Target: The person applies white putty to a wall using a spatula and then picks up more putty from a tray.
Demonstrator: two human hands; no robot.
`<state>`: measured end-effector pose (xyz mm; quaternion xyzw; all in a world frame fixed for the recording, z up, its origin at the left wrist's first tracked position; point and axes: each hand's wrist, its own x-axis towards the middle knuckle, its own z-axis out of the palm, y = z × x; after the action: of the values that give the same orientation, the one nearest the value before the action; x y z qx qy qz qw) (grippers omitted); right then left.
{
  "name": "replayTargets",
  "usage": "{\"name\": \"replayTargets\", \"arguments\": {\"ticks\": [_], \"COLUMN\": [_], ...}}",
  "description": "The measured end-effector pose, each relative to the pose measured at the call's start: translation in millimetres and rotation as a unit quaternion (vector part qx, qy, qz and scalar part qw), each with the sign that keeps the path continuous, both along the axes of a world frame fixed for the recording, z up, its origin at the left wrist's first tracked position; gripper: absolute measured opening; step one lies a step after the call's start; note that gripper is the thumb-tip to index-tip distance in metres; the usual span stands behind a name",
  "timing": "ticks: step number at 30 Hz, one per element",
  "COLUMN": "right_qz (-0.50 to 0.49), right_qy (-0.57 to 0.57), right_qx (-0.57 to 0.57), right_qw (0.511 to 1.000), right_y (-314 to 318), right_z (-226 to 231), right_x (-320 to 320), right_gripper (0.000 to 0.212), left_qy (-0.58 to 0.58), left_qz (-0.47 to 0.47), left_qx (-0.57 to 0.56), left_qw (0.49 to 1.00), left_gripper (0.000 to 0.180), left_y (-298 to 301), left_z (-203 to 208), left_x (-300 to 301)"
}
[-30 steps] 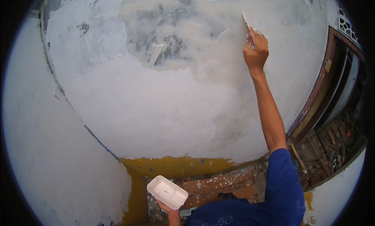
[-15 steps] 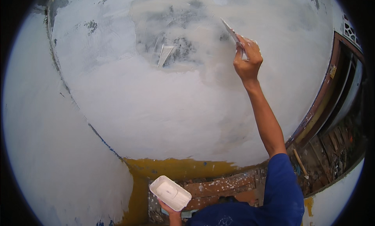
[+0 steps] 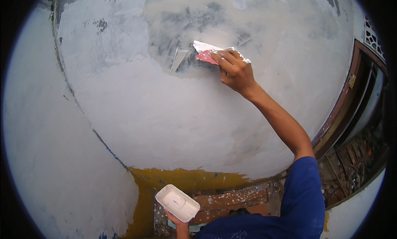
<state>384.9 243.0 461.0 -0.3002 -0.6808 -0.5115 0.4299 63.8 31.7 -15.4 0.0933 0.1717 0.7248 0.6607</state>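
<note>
My right hand (image 3: 236, 71) is raised to the wall with its fingers closed round a putty scraper (image 3: 208, 57). The scraper is a flat pink blade smeared with white putty, held against or very near the wall; I cannot tell whether it touches. Just left of it, a wedge-shaped smear of pale putty (image 3: 179, 59) sits on a dark, mottled patch of the white wall (image 3: 173, 111). Low down, my left hand (image 3: 178, 219) grips a shallow rectangular plastic tub (image 3: 192, 209) from below. Pale putty (image 3: 174, 199) lies inside the tub. The left fingers are mostly hidden beneath it.
A second white wall (image 3: 62, 156) meets this one at a cracked corner on the left. Along the base runs a mustard-yellow band (image 3: 173, 178). Paint-spotted wooden boards (image 3: 231, 201) lie below. At the right stands a brown door frame (image 3: 345, 94).
My right hand has swung left and slightly down across the wall, and the scraper has turned so its pink face shows. The left hand and tub have barely shifted.
</note>
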Motion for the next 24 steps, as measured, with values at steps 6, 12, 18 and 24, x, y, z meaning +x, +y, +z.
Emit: {"name": "replayTargets", "arguments": {"ticks": [6,12,18,24], "right_qz": [-0.048,0.007,0.071,-0.154], "right_qy": [0.079,-0.022,0.141,0.298], "right_qx": [0.128,-0.033,0.094,0.203], "right_qw": [0.988,0.999,0.983,0.92], "right_y": [-14.4,10.7,-30.7,-44.9], "right_z": [65.9,-32.0,16.0,87.7], "right_x": [27.9,-46.5,49.4,197.9], "right_gripper": [0.041,0.034,0.033,0.023], "left_qy": [-0.032,-0.004,-0.047,-0.064], "left_qz": [0.002,0.013,0.014,0.024], "left_qx": [0.002,0.0,-0.017,-0.027], "left_qw": [0.999,1.0,0.999,0.997], "left_gripper": [0.07,0.069,0.069,0.066], "left_y": [-6.7,-10.7,-13.7,-14.6], "left_z": [-3.8,-1.3,11.3,10.7], "left_x": [2.8,1.0,0.1,0.3]}}
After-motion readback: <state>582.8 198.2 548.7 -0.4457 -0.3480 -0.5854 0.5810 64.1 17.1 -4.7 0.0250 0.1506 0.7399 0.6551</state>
